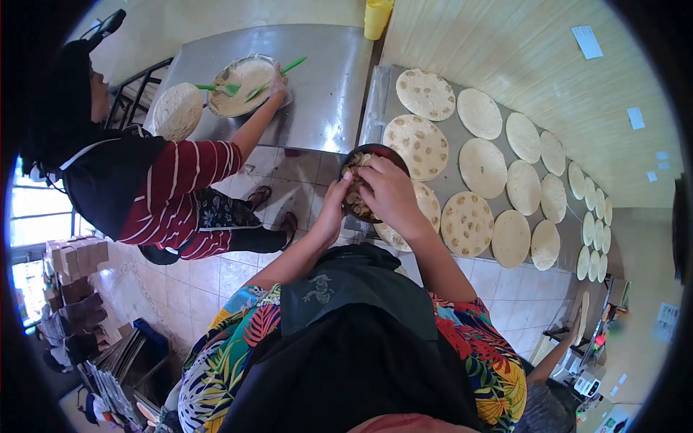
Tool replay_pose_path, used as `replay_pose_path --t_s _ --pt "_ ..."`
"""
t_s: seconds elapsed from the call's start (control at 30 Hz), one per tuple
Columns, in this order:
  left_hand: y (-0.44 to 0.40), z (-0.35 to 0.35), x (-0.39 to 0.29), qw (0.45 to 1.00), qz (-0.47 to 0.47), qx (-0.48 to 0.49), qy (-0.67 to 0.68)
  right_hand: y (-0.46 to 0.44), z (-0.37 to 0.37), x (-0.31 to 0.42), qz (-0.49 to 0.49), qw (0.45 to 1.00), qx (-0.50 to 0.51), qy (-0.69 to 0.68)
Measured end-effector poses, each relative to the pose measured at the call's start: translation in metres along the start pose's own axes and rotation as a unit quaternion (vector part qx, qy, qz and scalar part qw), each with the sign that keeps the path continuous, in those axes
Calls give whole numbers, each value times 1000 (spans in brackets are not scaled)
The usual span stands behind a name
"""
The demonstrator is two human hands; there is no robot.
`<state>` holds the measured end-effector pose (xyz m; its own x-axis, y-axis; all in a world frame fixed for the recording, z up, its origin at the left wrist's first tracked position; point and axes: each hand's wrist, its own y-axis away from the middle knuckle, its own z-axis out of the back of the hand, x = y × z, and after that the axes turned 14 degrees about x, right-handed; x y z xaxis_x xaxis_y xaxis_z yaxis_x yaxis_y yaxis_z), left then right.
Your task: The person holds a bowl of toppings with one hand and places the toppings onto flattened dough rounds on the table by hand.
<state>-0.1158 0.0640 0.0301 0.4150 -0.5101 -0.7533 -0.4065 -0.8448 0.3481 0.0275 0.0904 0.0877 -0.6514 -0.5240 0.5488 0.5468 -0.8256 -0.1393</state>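
Note:
Just in front of my body is a dark bowl [397, 156] filled with pale brown sliced pieces [359, 205] that look like mushrooms. My left hand [333, 206] is closed at the bowl's left side, its thumb over the rim. From the right, my right hand [390, 189] reaches into the bowl with its fingers curled down among the slices; what its fingertips pinch is hidden. Right beside the bowl are flat dough rounds dotted with brown slices, among them a far one [416, 147] and a near one [467, 224].
Plain dough rounds [483, 168] line the metal counter [451, 173] in rows to the right. At left, a co-worker [166, 180] in striped sleeves holds a round and reaches to a batter bowl [249, 79] with green spatulas on a steel table [325, 65]. Another person's arm [556, 361] shows lower right.

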Motion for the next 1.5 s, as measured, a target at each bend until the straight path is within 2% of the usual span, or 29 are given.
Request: replay_pose_path --t_s 0.17,0.23,0.47,0.53,0.57,0.63,0.67,0.8,0.83,0.9,0.97,1.1,1.13,1.2,1.23,1.3,1.43,1.5 --pt "3 3 5 1000 -4 -15 -4 1 -9 -5 -21 1000 8 17" --pt "1 5 6 1000 10 -13 3 2 -10 -6 16 1000 15 16" --pt "-16 0 5 1000 23 9 19 0 -15 -24 7 997 36 73" --pt "-22 1 5 999 39 7 16 -3 -10 -31 -13 999 26 -28" --pt "-24 1 5 999 43 -2 21 -4 -12 -36 -11 999 34 -35" --pt "-32 2 3 999 49 -10 12 -9 -14 -48 -61 970 -8 -236" --pt "-34 1 0 999 46 -1 14 -11 -13 -55 -59 969 -2 -239" --pt "-45 -2 -8 999 22 -13 33 -20 -3 -79 -151 835 32 -529" --pt "-48 2 -6 999 28 -2 36 -24 0 -86 -152 835 36 -527" --pt "-55 4 -6 999 32 10 40 -31 12 -101 -157 787 21 -596" --pt "-55 2 -7 998 12 -38 37 -41 27 -123 -164 805 21 -570" --pt "-57 15 3 998 4 -32 60 -70 27 -221 -250 871 -74 -416" --pt "-57 19 6 997 1 -45 67 -78 22 -246 -250 871 -70 -417" --pt "-52 21 4 997 15 -41 70 -93 7 -290 -350 877 -86 -317" --pt "-49 21 2 996 29 -34 72 -99 2 -304 -349 877 -83 -320" --pt "-46 23 6 996 31 -49 73 -108 -7 -328 -297 942 -41 -149" --pt "-41 27 9 993 47 -83 70 -122 -24 -350 -299 949 15 -97" --pt "-39 27 11 991 45 -100 76 -126 -26 -350 -376 926 38 -10"
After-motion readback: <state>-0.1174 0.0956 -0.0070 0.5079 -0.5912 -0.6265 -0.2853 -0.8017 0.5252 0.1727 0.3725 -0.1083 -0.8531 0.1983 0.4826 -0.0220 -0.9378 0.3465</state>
